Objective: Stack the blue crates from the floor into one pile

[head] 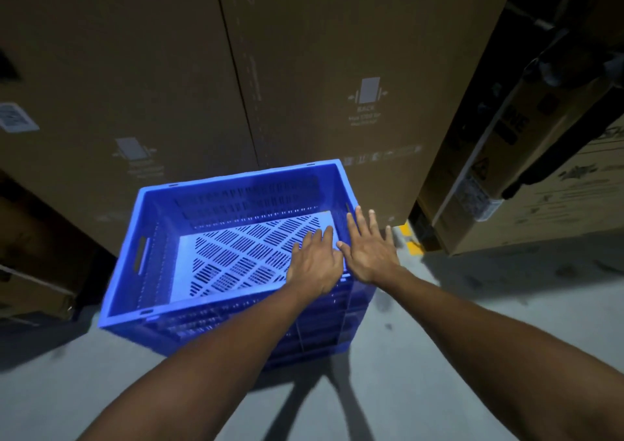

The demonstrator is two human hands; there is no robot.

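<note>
2 bare forearms point(202, 356) in from the bottom edge, nearest the lens, both stretched forward and converging over the pile. Left hand point(315, 261) palm down above the near right corner of the top blue crate point(236, 180), fingers fairly straight and close together, tips over the pale slotted bottom, holding nothing. Contact with the rim: cannot tell. Right hand point(369, 255) just beside it, palm down, fingers fanned wide, outside the crate's right wall, thumb tip at the rim edge, likewise holding nothing. Thumbs of the 2 hands almost touching.

Top crate open side up, handle slot in the left wall, rows of vent slots in the far wall. Seated on lower blue crates point(320, 334), ribbed walls showing beneath at the near right; count of those not readable. Pile standing on grey concrete floor point(472, 339).

Directly behind: tall brown cardboard cartons point(337, 69) with faint printed marks, white label point(17, 117) at far left. At right, side cartons point(557, 187) stacked, apart from the pile. Between pile and side cartons, a yellow floor marking point(411, 238).
</note>
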